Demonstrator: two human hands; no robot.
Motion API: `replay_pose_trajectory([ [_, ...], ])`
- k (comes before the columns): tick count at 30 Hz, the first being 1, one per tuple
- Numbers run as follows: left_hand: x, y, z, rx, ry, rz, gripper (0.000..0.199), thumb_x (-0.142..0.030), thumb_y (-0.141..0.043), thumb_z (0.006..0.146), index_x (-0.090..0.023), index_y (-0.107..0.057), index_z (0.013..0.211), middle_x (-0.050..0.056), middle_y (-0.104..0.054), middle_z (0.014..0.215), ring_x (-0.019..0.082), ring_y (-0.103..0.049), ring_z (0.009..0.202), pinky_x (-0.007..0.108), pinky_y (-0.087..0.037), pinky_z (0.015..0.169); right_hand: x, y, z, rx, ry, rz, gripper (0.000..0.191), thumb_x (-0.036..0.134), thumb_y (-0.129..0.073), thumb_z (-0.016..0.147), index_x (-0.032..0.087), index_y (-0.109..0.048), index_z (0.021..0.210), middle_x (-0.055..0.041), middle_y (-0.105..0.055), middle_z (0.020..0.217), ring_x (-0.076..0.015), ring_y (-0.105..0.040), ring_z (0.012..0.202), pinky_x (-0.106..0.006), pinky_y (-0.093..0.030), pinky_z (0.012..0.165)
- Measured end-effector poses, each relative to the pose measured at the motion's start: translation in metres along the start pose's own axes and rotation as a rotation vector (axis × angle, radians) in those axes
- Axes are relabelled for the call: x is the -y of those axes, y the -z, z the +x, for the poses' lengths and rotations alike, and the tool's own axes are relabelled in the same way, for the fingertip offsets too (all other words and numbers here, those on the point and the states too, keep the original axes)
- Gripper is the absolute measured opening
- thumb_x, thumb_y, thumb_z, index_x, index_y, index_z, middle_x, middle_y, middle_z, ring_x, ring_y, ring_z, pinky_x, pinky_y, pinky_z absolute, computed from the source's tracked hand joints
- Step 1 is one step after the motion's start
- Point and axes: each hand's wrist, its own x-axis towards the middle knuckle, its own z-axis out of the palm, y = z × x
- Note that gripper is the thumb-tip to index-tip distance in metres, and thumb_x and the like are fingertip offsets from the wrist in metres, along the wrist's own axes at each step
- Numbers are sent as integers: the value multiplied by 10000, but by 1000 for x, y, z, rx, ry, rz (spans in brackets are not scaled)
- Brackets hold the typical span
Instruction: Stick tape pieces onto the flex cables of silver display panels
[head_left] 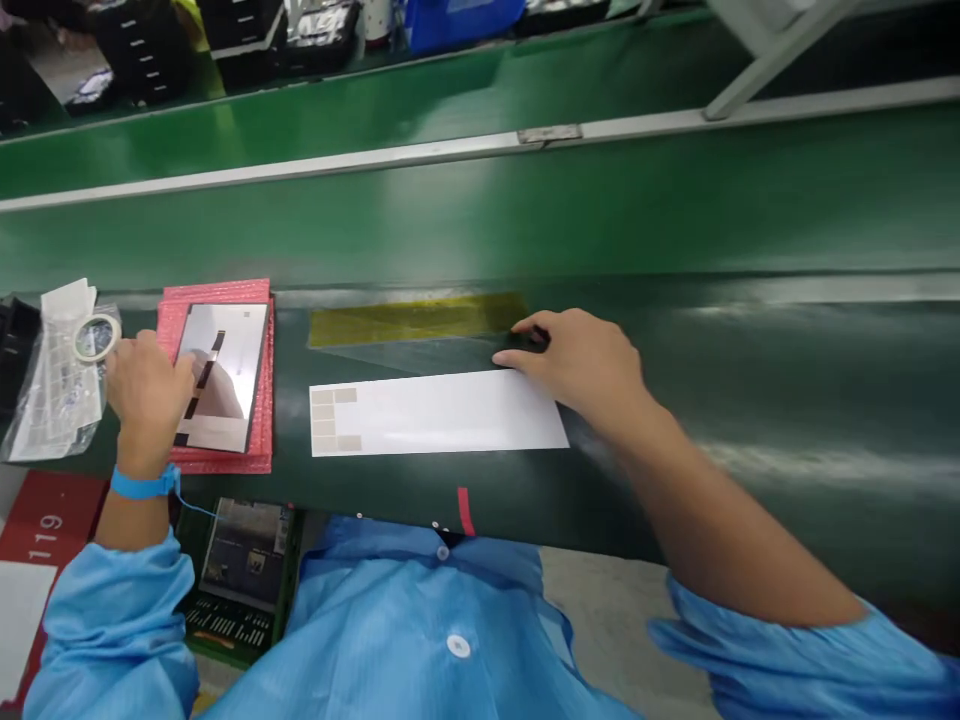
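On the left, my left hand [146,390] is bent downward, its thumb apart from the fingers and beside a shiny rectangular panel [241,375]. Its fingertips are partly hidden. A roll of tape [84,342] lies against the outer side of these fingers. Pink bubble wrap [262,440] lies under the panel. My right hand [589,365] hovers at the upper right of a white strip sheet [450,415], thumb and forefinger apart, with nothing visible between them. Small beige labels [323,412] sit at the sheet's left end. Behind it runs a translucent yellow strip [416,320].
A clear bag [56,400] with white sheets lies at far left beside a black object [16,350]. A metal rail [337,163] crosses the green bench. Behind it stand black trays [142,50] and a blue bin [461,22]. Below the front edge is a green tray [232,645].
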Motion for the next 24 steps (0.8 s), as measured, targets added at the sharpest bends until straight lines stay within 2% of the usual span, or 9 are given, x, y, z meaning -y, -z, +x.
replay_pose_trajectory([
  [3,-58,-26,-30,-4,-245,22,348,-230,-688,961,-76,-636,1270,231,-612,1325,425,-521,1320,673,-389,1146,-2,-2,1,12,-17,-28,214,372,-763,887,271,-792,1074,-60,-716,1110,-288,-646,962,-350,-421,700],
  [5,-100,-53,-63,104,-513,-7,282,-242,-619,1033,-114,-657,1282,146,-662,1321,307,-595,1256,502,-463,1147,-2,-1,1,18,-19,5,152,343,-770,882,272,-795,1014,-35,-729,1069,-267,-645,943,-339,-402,691],
  [7,-134,-81,-101,245,-811,-36,330,-302,-626,1056,-204,-634,1372,44,-627,1448,213,-565,1344,342,-452,1176,-5,1,2,28,-22,22,152,326,-790,861,275,-790,1005,-18,-735,1051,-250,-638,931,-332,-376,684],
  [9,-153,-103,-135,329,-1009,-37,505,-410,-718,1005,-185,-594,1439,41,-584,1514,243,-515,1417,355,-431,1207,-17,6,4,35,-52,18,187,334,-794,863,282,-778,1042,-13,-738,1057,-242,-629,938,-328,-353,684],
  [11,-156,-116,-158,353,-1122,24,587,-448,-656,1039,-104,-532,1499,111,-487,1598,333,-412,1503,483,-372,1252,-40,15,4,21,-115,10,231,356,-788,881,281,-760,1098,-18,-737,1095,-239,-622,966,-323,-348,694],
  [14,-146,-120,-166,365,-1165,106,574,-442,-498,1107,-78,-470,1551,141,-390,1657,365,-336,1545,549,-322,1266,-88,33,-1,-26,-241,-9,268,354,-794,889,238,-745,1125,-45,-738,1123,-233,-622,962,-319,-367,716],
  [17,-141,-117,-160,359,-1169,134,543,-422,-454,1119,-87,-482,1546,141,-398,1652,365,-347,1540,567,-317,1265,-132,46,-15,-80,-366,-45,277,322,-779,888,168,-748,1116,-99,-739,1082,-254,-628,933,-340,-386,741],
  [20,-147,-113,-160,346,-1163,153,519,-409,-436,1123,-87,-507,1524,142,-419,1639,365,-365,1528,589,-325,1258,-158,40,-35,-153,-381,-60,403,377,-734,906,146,-727,1236,-142,-717,1170,-297,-629,1069,-373,-420,827],
  [24,-157,-111,-168,327,-1136,164,489,-374,-438,1121,-85,-519,1506,146,-432,1630,359,-377,1522,609,-325,1254,-184,19,-63,-208,-275,-58,451,515,-654,912,229,-739,1250,-95,-643,1387,-310,-617,1208,-417,-474,918],
])
